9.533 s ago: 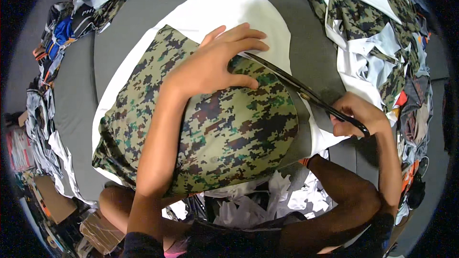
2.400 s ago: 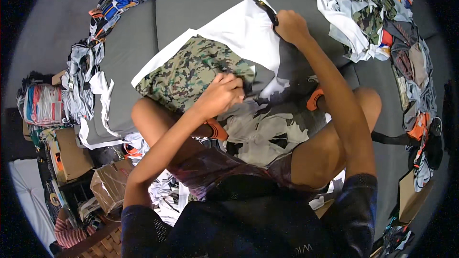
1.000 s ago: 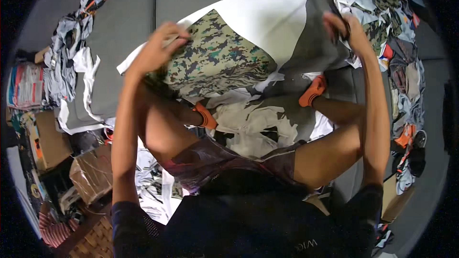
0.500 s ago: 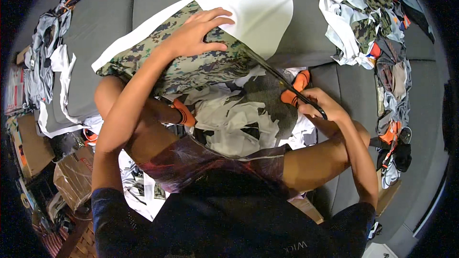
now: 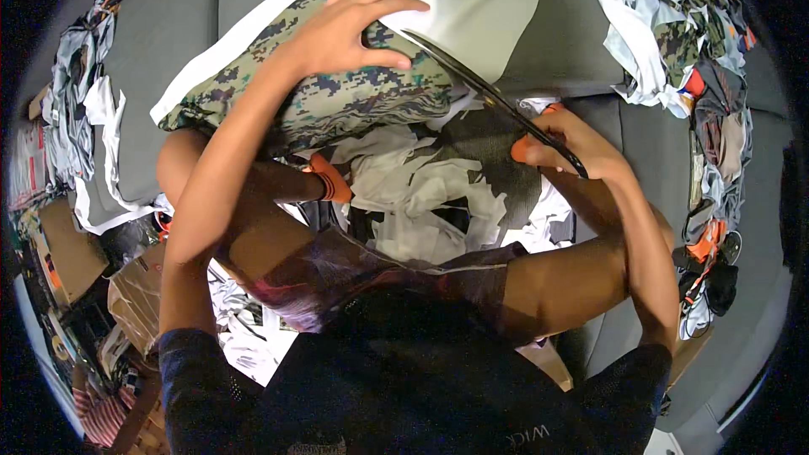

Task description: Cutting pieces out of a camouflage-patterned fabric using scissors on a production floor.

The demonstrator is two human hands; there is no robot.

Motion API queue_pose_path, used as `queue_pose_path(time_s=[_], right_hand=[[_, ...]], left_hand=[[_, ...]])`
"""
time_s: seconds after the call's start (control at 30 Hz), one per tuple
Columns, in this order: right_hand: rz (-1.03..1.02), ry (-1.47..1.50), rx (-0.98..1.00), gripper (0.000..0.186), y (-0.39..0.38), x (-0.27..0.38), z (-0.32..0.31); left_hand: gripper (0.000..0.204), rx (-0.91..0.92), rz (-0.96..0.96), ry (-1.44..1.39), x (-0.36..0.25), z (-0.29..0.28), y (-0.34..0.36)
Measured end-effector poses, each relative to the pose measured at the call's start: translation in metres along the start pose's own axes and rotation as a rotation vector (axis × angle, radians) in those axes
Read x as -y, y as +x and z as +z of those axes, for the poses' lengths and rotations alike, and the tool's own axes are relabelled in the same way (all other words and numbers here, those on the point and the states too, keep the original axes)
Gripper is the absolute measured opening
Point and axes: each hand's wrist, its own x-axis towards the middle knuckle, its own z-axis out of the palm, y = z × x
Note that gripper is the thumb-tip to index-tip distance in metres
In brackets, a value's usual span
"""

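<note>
A piece of camouflage fabric (image 5: 253,76) with a white backing part (image 5: 480,0) lies across a grey cushion in front of me. My left hand (image 5: 350,29) lies over the fabric, fingers spread, its tips on the white area. In my right hand (image 5: 577,143) are long black scissors (image 5: 480,84), gripped at the handles. Their blades point up and left, and the tip is at the fabric's right edge, close to my left thumb. Whether the blades touch the cloth, I cannot tell.
White cloth scraps (image 5: 430,211) lie heaped on the floor between my legs. Piles of fabric offcuts (image 5: 649,25) lie at the far right and along the left (image 5: 80,93). Cardboard boxes (image 5: 72,240) stand at the left. The grey cushion (image 5: 565,50) bears the fabric.
My view has shifted slightly. The scissors, previously along the fabric's right edge, have come away to the right, so their tip now shows. My left hand stays on the fabric.
</note>
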Motion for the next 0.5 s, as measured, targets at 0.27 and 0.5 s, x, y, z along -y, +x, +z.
queue_pose_path(time_s=[0.27,0.5], right_hand=[[0.061,0.032,-0.048,0.034,0.012,-0.006,0.001],[0.014,-0.027,-0.078,0.040,0.017,-0.002,0.005]], left_hand=[[0.076,0.049,0.025,0.042,0.008,-0.005,-0.002],[0.075,0.025,0.007,0.074,0.009,-0.002,-0.004]])
